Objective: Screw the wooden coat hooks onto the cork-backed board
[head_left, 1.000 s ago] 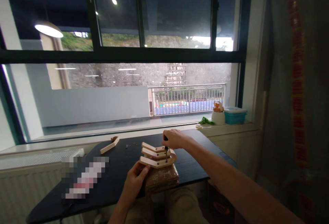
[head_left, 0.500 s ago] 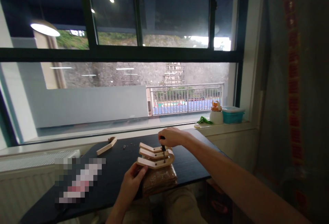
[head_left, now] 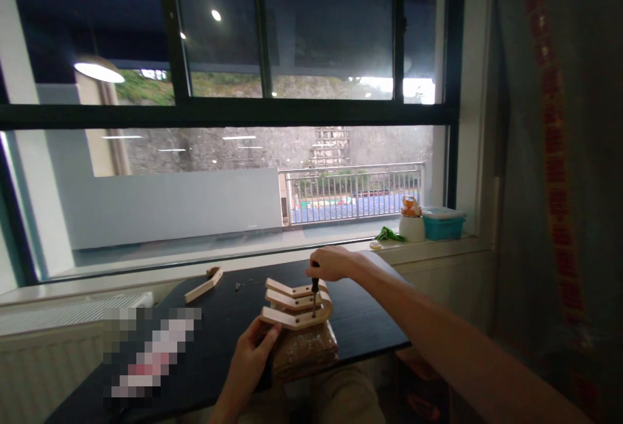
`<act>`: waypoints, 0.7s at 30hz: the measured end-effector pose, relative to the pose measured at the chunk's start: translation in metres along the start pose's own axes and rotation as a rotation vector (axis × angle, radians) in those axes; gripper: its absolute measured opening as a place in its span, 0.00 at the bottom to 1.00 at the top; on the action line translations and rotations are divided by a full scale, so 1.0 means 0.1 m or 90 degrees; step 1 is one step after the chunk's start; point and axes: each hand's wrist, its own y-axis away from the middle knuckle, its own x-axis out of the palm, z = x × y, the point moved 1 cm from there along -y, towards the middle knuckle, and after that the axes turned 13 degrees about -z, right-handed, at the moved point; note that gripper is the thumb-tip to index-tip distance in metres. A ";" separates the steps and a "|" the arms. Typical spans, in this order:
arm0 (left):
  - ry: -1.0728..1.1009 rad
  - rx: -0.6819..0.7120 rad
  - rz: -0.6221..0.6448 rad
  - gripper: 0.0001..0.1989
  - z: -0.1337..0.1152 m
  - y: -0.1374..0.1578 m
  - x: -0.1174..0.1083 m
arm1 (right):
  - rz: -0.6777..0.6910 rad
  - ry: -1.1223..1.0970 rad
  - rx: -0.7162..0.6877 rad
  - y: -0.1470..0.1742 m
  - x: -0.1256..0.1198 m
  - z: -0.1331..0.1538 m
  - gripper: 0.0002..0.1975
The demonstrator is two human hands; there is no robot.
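Note:
A screwdriver (head_left: 315, 286) with a dark handle is gripped in my right hand (head_left: 331, 264). It points down, its tip at a dark hole or screw head in the nearest arm of a pale bent-wood frame (head_left: 280, 317). My left hand (head_left: 250, 350) pinches the left end of that arm between thumb and fingers. Three angled arms make up the frame, joined by a curved piece at the right. Beneath it lies a brown package in clear, shiny wrap (head_left: 306, 354). The fingertips of my right hand are partly hidden around the handle.
On the dark table (head_left: 219, 330) lie a loose bent wooden piece (head_left: 202, 287) and some small screws (head_left: 237, 287). A pixelated item (head_left: 160, 346) is at the left. A teal box (head_left: 444, 226), white pot (head_left: 411, 228) and green cloth (head_left: 390, 234) stand along the windowsill.
The view has shifted slightly, so everything sits a little lower. My right hand's grip on the screwdriver handle has turned a little; my left hand keeps its hold on the wooden arm.

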 end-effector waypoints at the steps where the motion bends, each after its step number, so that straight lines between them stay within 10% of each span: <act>1: -0.003 -0.001 -0.001 0.22 0.00 0.00 0.00 | 0.001 -0.002 -0.009 0.00 -0.02 0.01 0.16; 21: 0.004 -0.006 0.001 0.22 -0.01 0.01 0.01 | -0.039 -0.009 0.047 -0.01 0.11 0.02 0.20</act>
